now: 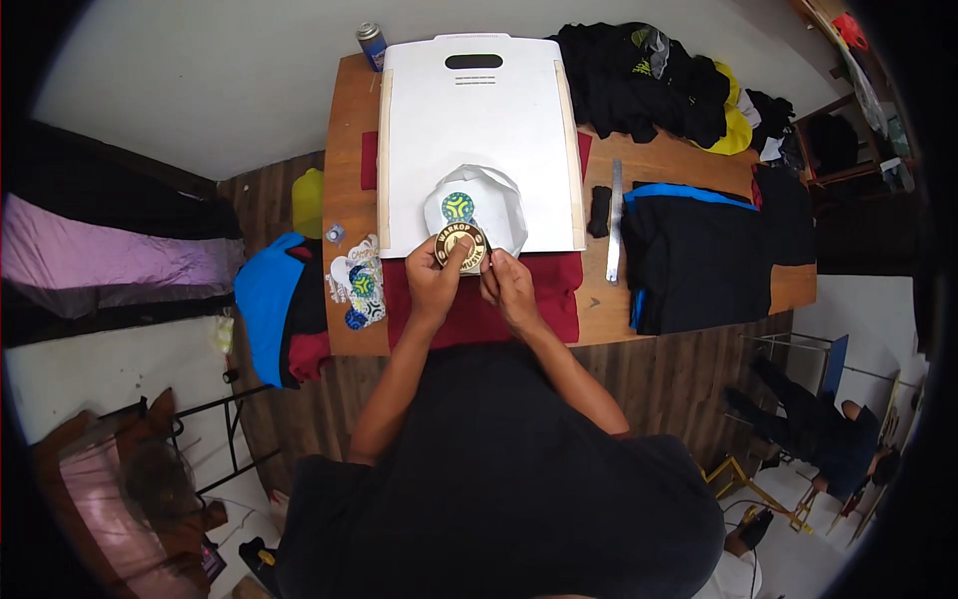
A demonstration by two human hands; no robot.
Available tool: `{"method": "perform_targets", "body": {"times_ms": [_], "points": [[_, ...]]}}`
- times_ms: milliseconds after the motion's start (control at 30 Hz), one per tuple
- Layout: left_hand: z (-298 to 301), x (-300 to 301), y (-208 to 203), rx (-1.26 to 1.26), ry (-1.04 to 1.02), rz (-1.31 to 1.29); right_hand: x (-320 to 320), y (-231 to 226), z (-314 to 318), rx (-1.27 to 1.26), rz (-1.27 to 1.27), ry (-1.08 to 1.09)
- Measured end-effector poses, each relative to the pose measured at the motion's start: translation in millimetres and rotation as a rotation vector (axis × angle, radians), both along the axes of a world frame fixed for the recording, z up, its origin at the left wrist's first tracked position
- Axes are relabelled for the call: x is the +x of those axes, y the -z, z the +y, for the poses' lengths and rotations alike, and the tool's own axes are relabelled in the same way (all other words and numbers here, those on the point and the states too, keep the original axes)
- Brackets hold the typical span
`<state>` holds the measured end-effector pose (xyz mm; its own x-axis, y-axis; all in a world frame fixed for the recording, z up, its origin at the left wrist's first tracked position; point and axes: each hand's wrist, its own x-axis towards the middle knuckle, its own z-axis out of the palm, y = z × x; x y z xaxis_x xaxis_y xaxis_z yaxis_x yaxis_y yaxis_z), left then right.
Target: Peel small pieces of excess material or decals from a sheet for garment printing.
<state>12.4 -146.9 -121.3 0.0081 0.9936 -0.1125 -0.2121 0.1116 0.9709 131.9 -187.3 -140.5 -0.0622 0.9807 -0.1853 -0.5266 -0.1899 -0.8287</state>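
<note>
A round brown-and-gold printed emblem is between my hands at the near edge of a white board. My left hand grips it from the left, thumb lying across its face. The fingers of my right hand are pinched together at its right edge; a thin dark sliver shows there, too small to make out. Just beyond my fingers, a white, round, thin-walled container rests on the white board. A blue-green round emblem lies in it. Dark red cloth spreads under the board and below my hands.
Left on the wooden table lie several cut printed emblems; a spray can stands behind. To the right are a metal ruler, a black object and folded dark garments. Piled clothes fill the back right. Another person is at lower right.
</note>
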Motion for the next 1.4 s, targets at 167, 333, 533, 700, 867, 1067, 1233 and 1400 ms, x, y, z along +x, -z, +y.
{"method": "perform_targets", "body": {"times_ms": [167, 333, 533, 700, 867, 1067, 1233, 1400], "points": [[0, 0, 1, 0.001, -0.003, -0.003, 1, 0, 0, -0.001, -0.005, 0.000], [0, 1, 0, -0.010, -0.007, -0.007, 0, 0, 0, -0.003, -0.010, -0.005], [-1, 0, 2, 0.000, 0.004, 0.010, 1, 2, 0, 0.011, -0.026, 0.016], [-1, 1, -3, -0.007, -0.002, -0.022, 4, 3, 0, -0.013, 0.008, 0.005], [-2, 1, 0, 0.009, 0.013, -0.021, 1, -3, 2, 0.008, 0.077, 0.079], [-5, -1, 6, 0.042, 0.035, 0.008, -4, -5, 8, -0.032, -0.015, 0.120], [-5, 0, 4, 0.044, -0.022, 0.018, -8, -6, 5, -0.022, -0.054, 0.100], [-4, 0, 5, 0.042, -0.046, 0.000, -4, -6, 0, 0.024, 0.115, 0.058]]}}
